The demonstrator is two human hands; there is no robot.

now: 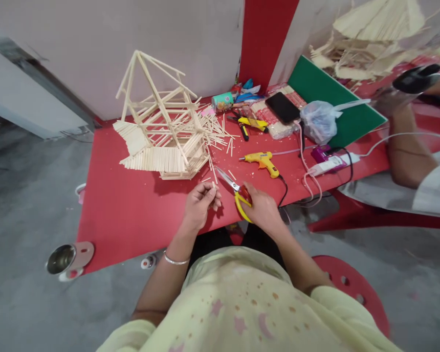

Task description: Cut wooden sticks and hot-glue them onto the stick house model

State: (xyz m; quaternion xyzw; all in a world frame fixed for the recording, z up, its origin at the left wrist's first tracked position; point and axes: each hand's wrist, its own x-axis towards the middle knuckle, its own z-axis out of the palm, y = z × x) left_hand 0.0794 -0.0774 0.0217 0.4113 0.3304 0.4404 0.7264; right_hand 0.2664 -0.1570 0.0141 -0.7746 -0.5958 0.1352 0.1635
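Your left hand [201, 203] pinches what appears to be a short stick [213, 185]; your right hand [263, 208] grips the scissors [235, 186]. Stick model [163, 110] at 11 o'clock: lower slats [154, 159] fitted, upper frame [149, 80] bare.

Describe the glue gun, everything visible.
The glue gun lies on its side on the red table, untouched by either hand. Yellow body, plastic-looking, with a dark-labelled side too small to read; orange trigger; narrow grey nozzle pointing left. Its handle angles toward the near edge, where a black cord leaves its end. A thin pale lilac strand meets its rear.
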